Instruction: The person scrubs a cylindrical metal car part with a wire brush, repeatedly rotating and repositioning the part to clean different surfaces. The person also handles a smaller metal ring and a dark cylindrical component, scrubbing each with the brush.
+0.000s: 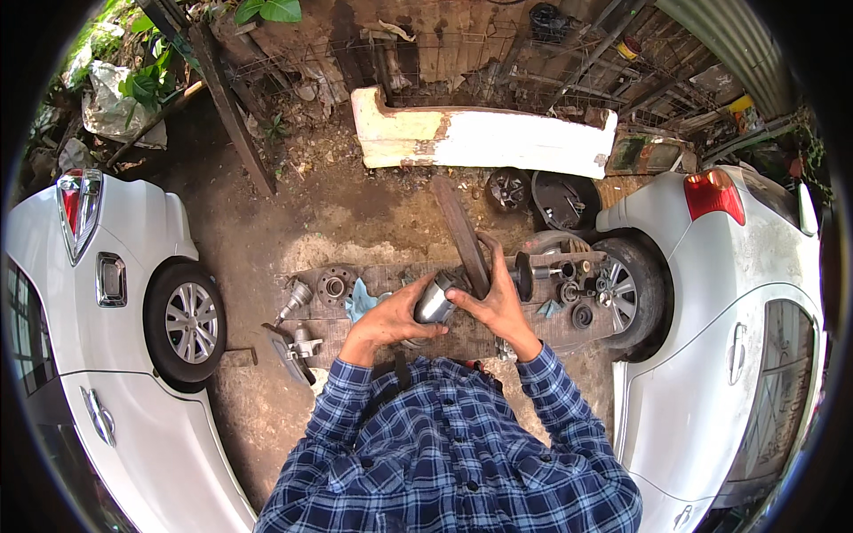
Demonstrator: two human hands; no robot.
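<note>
The cylinder (434, 304) sits above the board (404, 277), between the fingers and thumb of the left hand (389, 318), which close around its side; the right hand (499, 311) grips a bar (460, 229) between thumb and fingers, its thumb tip at the cylinder's right edge; on the board, left of the cylinder, lie a hub (336, 287) and a blue cloth (359, 303); a left car (111, 333) and a right car (702, 293) flank the board

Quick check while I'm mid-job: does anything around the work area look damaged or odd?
Yes, the long white panel beyond the wooden board looks worn or damaged: brown patches break up its white surface, mainly toward the left end. Nearer, a crumpled blue cloth lies beside the round metal hub, which looks slightly untidy.
</note>
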